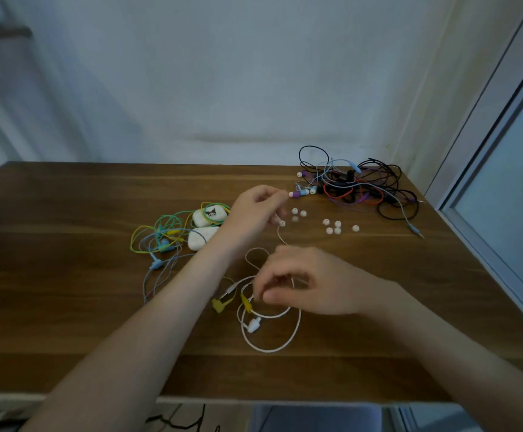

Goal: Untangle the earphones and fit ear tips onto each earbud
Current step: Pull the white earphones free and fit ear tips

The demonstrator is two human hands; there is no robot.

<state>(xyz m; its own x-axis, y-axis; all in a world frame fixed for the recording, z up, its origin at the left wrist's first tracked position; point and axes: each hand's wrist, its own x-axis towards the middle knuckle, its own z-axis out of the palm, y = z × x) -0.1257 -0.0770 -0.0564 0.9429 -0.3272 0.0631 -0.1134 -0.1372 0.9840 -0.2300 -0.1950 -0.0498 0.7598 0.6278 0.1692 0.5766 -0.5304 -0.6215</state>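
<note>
A white earphone cable point(272, 349) lies looped on the wooden table point(67, 275), with one white earbud point(253, 325) lying free at the front. My left hand point(255, 210) is raised over the table with fingers curled, and a thin white cord runs down from it with a small white piece point(282, 223) by its fingertips. My right hand point(313, 280) pinches the white cable near a yellow plug point(246, 302). Several loose white ear tips point(336, 227) lie to the right of my left hand.
A tangle of black, red, purple and grey earphones point(363, 188) sits at the back right, with a purple-and-white earbud point(297, 193) at its edge. Green, yellow and blue earphones point(163, 236) and two white cases point(205, 226) lie left. A yellow earbud point(219, 304) lies nearby.
</note>
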